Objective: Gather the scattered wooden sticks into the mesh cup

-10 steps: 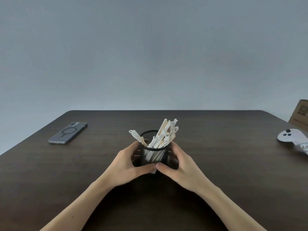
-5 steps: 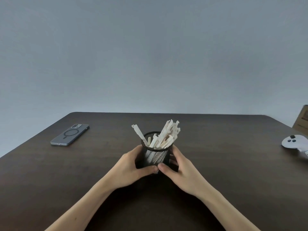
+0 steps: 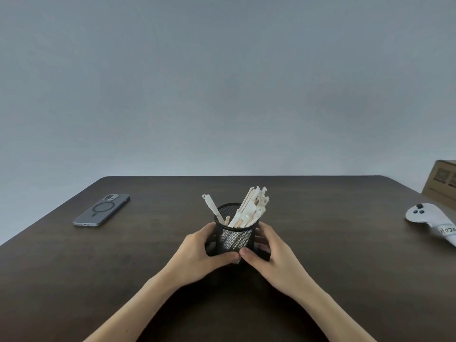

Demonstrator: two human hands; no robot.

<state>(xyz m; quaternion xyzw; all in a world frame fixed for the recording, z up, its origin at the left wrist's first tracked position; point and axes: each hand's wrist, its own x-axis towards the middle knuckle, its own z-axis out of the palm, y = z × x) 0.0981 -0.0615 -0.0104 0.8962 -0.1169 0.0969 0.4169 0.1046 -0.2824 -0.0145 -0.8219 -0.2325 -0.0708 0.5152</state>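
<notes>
A black mesh cup (image 3: 235, 236) stands upright on the dark table (image 3: 148, 255), near its middle. Several pale wooden sticks (image 3: 251, 208) poke out of its top, most leaning right; one stick (image 3: 213, 209) leans left. My left hand (image 3: 201, 253) wraps the cup's left side and my right hand (image 3: 270, 254) wraps its right side. Both thumbs meet at the front of the cup's base. I see no loose sticks on the table.
A grey phone (image 3: 102, 209) lies face down at the back left. A white game controller (image 3: 430, 218) with a label rests at the right edge, and a cardboard box (image 3: 441, 181) sits behind it. A plain grey wall lies beyond the table's far edge.
The view has tilted slightly, so the table sits lower in frame. Both hands keep their hold on the cup, which stays in place. The left-leaning stick stands a bit more upright.
</notes>
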